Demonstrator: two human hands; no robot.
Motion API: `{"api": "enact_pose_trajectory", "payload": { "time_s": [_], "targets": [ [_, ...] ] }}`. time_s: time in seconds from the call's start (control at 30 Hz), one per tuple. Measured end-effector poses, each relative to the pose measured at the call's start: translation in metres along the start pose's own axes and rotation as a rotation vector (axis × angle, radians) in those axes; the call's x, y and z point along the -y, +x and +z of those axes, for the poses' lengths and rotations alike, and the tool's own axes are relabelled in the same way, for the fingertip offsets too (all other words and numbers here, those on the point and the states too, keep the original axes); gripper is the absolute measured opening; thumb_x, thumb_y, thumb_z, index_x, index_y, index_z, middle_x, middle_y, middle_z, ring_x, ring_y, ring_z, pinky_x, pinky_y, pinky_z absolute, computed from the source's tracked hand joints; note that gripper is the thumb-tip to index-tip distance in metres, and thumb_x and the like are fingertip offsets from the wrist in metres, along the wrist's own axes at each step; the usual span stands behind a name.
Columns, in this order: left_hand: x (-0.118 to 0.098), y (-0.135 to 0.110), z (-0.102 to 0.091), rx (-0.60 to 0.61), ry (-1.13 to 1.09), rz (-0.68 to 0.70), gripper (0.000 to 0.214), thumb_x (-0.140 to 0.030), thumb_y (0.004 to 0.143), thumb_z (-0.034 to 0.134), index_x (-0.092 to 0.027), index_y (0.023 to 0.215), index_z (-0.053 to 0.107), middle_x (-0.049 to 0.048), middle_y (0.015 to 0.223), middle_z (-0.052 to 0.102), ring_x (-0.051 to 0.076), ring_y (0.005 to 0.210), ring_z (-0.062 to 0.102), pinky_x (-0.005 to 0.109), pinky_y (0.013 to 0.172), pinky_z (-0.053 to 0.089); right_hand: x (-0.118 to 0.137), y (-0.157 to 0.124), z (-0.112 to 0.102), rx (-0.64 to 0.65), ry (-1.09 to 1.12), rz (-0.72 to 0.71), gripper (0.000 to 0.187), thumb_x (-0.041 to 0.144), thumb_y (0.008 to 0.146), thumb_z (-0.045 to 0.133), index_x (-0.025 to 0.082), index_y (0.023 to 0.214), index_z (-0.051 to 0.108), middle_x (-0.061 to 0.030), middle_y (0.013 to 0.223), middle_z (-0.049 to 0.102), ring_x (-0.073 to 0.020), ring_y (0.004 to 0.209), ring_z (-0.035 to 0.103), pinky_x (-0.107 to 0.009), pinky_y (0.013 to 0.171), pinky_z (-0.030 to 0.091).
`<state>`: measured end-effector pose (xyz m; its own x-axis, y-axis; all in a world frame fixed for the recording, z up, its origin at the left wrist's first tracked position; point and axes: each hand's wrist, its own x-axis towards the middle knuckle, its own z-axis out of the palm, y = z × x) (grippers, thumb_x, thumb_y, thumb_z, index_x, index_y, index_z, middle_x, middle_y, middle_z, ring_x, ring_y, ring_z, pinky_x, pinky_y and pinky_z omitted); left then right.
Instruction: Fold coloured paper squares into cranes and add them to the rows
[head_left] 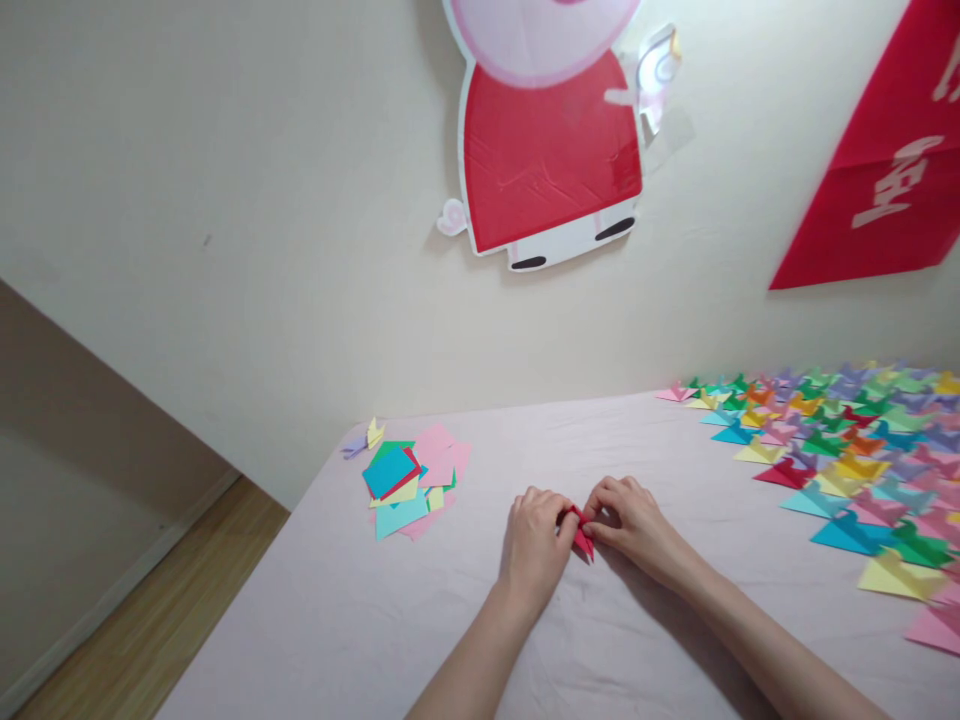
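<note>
A small piece of folded red paper [582, 541] is pinched between my two hands, low over the pale cloth-covered table [480, 640]. My left hand [535, 540] closes on its left side with thumb and fingers. From the right, my right hand [630, 525] grips its upper right edge between thumb and fingertips. A pointed end of the paper sticks out downward, toward me. The fingers hide its upper part, so its full shape does not show.
Left of my hands lies a loose pile of coloured paper sheets [401, 515]. Two small folded papers, one yellow [374, 433] and one purple [355, 449], sit behind it. Rows of colourful folded paper figures [832, 440] fill the right side. A wall [337, 250] borders the table's far edge.
</note>
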<state>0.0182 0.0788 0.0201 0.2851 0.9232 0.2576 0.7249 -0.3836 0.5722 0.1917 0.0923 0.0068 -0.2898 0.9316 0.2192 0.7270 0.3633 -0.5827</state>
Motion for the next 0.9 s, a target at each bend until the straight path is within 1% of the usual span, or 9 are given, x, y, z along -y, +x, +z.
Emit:
{"api": "enact_pose_trajectory", "payload": {
  "time_s": [0.23, 0.37, 0.57, 0.77, 0.83, 0.9],
  "targets": [
    [-0.001, -0.001, -0.001, -0.015, 0.001, 0.001, 0.023, -0.022, 0.097, 0.051, -0.022, 0.078, 0.064, 0.0002, 0.084, 0.069, 0.020, 0.086, 0.057, 0.032, 0.079, 0.039, -0.008, 0.002, -0.013, 0.116, 0.139, -0.021, 0.012, 0.022, 0.083, 0.061, 0.024, 0.072, 0.068, -0.0008, 0.083, 0.067, -0.0210, 0.084, 0.057, -0.035, 0.080, 0.045],
    [0.000, 0.000, 0.001, -0.022, -0.005, -0.005, 0.024, -0.022, 0.097, 0.052, -0.022, 0.076, 0.064, 0.0000, 0.082, 0.068, 0.019, 0.085, 0.056, 0.032, 0.078, 0.038, -0.007, 0.003, -0.015, 0.143, 0.170, -0.019, 0.016, 0.024, 0.085, 0.058, 0.024, 0.074, 0.070, -0.0014, 0.086, 0.069, -0.0215, 0.088, 0.058, -0.037, 0.084, 0.045],
    [0.002, 0.002, 0.001, -0.020, -0.020, -0.010, 0.025, -0.021, 0.097, 0.051, -0.022, 0.075, 0.063, 0.0000, 0.082, 0.068, 0.020, 0.085, 0.056, 0.032, 0.077, 0.038, -0.003, 0.004, -0.007, 0.090, 0.110, 0.037, 0.015, 0.029, 0.083, 0.062, 0.024, 0.071, 0.069, -0.0020, 0.083, 0.068, -0.0223, 0.086, 0.057, -0.037, 0.083, 0.043],
    [0.004, 0.002, 0.002, -0.011, -0.039, -0.015, 0.024, -0.021, 0.096, 0.051, -0.021, 0.075, 0.062, 0.0002, 0.082, 0.068, 0.020, 0.084, 0.056, 0.033, 0.077, 0.037, 0.003, 0.002, -0.004, 0.053, 0.064, 0.079, 0.014, 0.028, 0.082, 0.062, 0.023, 0.070, 0.067, -0.0032, 0.080, 0.066, -0.0238, 0.085, 0.054, -0.038, 0.080, 0.041],
    [0.004, 0.002, 0.000, 0.003, -0.052, -0.004, 0.022, -0.020, 0.095, 0.052, -0.022, 0.076, 0.062, -0.0003, 0.082, 0.068, 0.020, 0.085, 0.056, 0.033, 0.078, 0.038, 0.005, 0.002, -0.003, 0.043, 0.054, 0.080, 0.014, 0.026, 0.082, 0.061, 0.023, 0.070, 0.066, -0.0033, 0.081, 0.066, -0.0240, 0.086, 0.054, -0.038, 0.080, 0.040],
    [0.004, 0.003, -0.003, 0.025, -0.068, 0.014, 0.015, -0.019, 0.092, 0.057, -0.023, 0.079, 0.063, -0.0016, 0.083, 0.067, 0.019, 0.086, 0.057, 0.032, 0.080, 0.038, 0.006, 0.001, -0.003, 0.035, 0.047, 0.077, 0.013, 0.025, 0.082, 0.061, 0.023, 0.071, 0.066, -0.0033, 0.082, 0.066, -0.0241, 0.086, 0.054, -0.038, 0.080, 0.040]
  ]
}}
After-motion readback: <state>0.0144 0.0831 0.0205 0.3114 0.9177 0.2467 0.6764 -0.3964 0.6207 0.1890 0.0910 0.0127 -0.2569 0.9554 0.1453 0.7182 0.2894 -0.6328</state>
